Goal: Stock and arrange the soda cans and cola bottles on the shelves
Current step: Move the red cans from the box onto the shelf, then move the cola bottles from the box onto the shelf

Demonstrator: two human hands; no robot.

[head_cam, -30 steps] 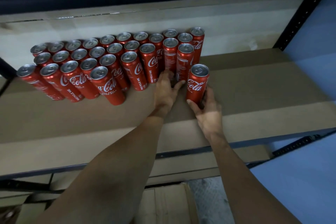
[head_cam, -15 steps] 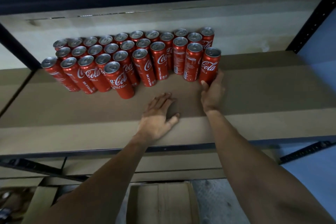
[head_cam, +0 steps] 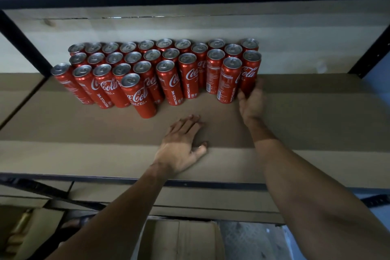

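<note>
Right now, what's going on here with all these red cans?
A person is stocking red cola cans on a cardboard-lined shelf. Their right hand holds the bottom of the end can at the right edge of the block, snug against its neighbours. The left hand rests flat on the shelf in front of the cans, holding nothing. The cans stand upright in rows toward the back, with one front can jutting out of line.

Dim light, cardboard-lined shelf, black metal upright, pale back wall, cardboard box below
</note>
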